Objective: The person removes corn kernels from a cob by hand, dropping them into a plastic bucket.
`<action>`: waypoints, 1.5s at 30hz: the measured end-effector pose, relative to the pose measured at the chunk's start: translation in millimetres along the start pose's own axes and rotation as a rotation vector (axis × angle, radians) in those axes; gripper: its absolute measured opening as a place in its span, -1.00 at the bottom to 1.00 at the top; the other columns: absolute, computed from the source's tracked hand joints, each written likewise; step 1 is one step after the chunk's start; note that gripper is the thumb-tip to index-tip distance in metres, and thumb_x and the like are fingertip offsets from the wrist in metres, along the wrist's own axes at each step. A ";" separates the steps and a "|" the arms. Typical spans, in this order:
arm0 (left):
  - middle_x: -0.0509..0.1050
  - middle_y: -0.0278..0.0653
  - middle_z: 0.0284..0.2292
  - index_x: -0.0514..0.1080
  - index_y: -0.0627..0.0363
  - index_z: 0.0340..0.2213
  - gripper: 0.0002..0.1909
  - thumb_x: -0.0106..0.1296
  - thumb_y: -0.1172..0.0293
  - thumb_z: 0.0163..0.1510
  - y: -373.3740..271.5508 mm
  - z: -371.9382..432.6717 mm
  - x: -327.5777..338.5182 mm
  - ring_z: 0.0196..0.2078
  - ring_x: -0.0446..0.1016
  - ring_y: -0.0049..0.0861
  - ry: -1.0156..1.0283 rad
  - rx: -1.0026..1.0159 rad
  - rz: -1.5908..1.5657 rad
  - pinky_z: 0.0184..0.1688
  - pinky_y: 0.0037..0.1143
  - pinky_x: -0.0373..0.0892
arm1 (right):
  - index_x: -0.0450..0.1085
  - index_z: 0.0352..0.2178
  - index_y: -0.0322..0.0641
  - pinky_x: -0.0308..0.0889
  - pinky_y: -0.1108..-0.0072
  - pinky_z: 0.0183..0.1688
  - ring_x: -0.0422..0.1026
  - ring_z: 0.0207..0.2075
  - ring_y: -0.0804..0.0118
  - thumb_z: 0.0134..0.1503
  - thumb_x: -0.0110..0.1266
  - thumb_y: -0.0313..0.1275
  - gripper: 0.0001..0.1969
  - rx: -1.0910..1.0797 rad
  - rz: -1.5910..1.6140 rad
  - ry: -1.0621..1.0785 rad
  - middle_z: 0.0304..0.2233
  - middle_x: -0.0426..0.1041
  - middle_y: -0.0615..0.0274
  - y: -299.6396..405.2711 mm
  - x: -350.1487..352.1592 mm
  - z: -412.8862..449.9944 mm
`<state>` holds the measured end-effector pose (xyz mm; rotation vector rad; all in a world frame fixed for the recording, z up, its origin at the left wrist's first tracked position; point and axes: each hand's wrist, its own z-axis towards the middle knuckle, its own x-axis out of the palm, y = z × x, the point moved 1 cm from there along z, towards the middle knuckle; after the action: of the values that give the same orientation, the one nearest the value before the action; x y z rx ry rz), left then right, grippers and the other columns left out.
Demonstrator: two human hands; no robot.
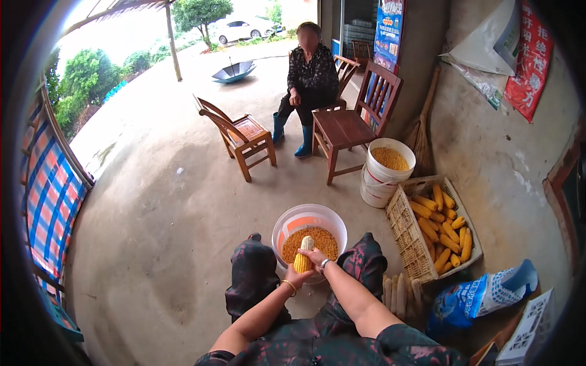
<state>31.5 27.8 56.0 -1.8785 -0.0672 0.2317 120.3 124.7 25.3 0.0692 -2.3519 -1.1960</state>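
Observation:
Both hands hold one yellow corn cob (302, 262) over a white plastic bucket (339, 218) that stands between my knees. The cob's upper end is pale and bare, its lower part still covered with kernels. My left hand (296, 276) grips the lower end; my right hand (313, 257) lies around the cob's side, nearer the bare end. Loose corn kernels (324, 239) cover the bottom of the bucket.
At the right stand a plastic crate (407, 238) of corn cobs, a bucket of kernels (382, 185), stripped cobs (400, 295) and a blue bag (462, 299). Ahead are wooden chairs (348, 130), a seated person (311, 73), an open umbrella (233, 73) and a broom (421, 137).

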 end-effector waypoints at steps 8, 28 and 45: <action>0.40 -0.19 -0.46 0.21 0.32 -0.37 -0.35 0.29 0.16 -0.43 -6.0 1.3 4.4 -0.47 0.40 -0.54 -0.023 -0.158 0.167 -0.49 -0.52 0.34 | 0.34 -0.33 -0.39 0.32 0.54 -0.38 0.42 -0.46 0.32 -0.12 0.13 -0.18 -0.55 0.046 -0.219 -0.223 -0.44 0.43 0.14 -4.7 -7.7 2.7; 0.42 0.07 -0.36 0.15 0.25 -0.29 -0.32 0.17 0.04 -0.35 -26.4 -5.8 2.9 -0.28 0.41 -0.11 -0.043 -0.147 0.774 -0.25 -0.34 0.33 | 0.27 -0.29 -0.39 0.35 0.49 -0.44 0.42 -0.45 0.30 -0.18 0.19 -0.14 -0.45 0.135 -0.089 -0.274 -0.42 0.39 0.11 17.5 0.8 -12.1; 0.42 0.03 -0.38 0.12 0.22 -0.27 -0.40 0.11 0.15 -0.30 -50.2 -6.4 14.2 -0.30 0.42 -0.13 0.022 -0.169 0.915 -0.26 -0.33 0.34 | 0.29 -0.29 -0.50 0.31 0.45 -0.31 0.42 -0.33 0.16 -0.21 0.16 -0.09 -0.38 0.013 -0.320 -0.306 -0.35 0.40 -0.06 -29.2 -34.5 41.1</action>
<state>50.1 39.9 103.6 -1.9630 0.8239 0.8440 126.9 146.4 -31.4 0.2955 -2.6889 -1.4265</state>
